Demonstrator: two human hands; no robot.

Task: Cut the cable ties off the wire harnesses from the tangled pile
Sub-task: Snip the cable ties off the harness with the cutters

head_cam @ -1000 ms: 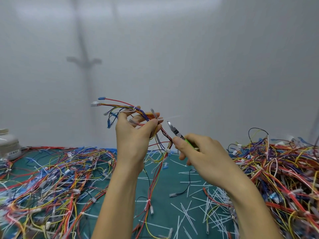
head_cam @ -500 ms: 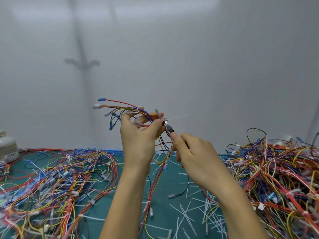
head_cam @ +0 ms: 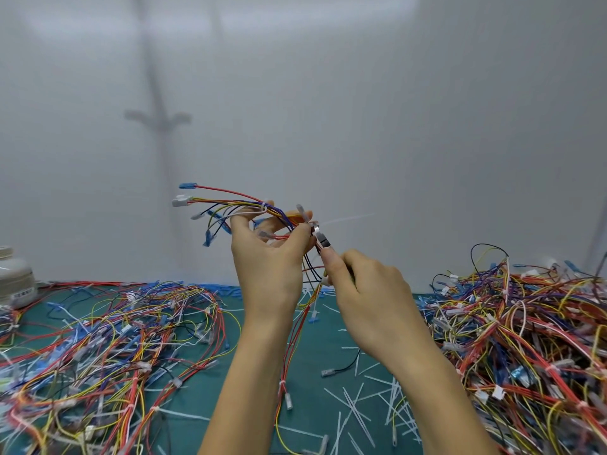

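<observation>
My left hand (head_cam: pixel 267 257) holds up a wire harness (head_cam: pixel 230 208) of red, yellow, blue and purple wires with blue and white connectors fanning to the left. Its loose end hangs down to the green mat. My right hand (head_cam: pixel 368 290) grips small cutters (head_cam: pixel 320 239), whose metal jaws sit at the bundle right beside my left thumb. A thin white cable tie tail (head_cam: pixel 348 219) sticks out to the right from that spot. The cutters' handles are hidden inside my right fist.
A tangled pile of harnesses (head_cam: pixel 525 339) fills the right side of the green mat (head_cam: pixel 256 418). Another spread of wires (head_cam: pixel 108 339) covers the left. Several cut white ties (head_cam: pixel 354 402) lie in the middle front. A white container (head_cam: pixel 14 277) stands at far left against the wall.
My right hand has brought the cutters up and left, from apart from the bundle to its jaws touching it at my left thumb. Both hands sit slightly higher.
</observation>
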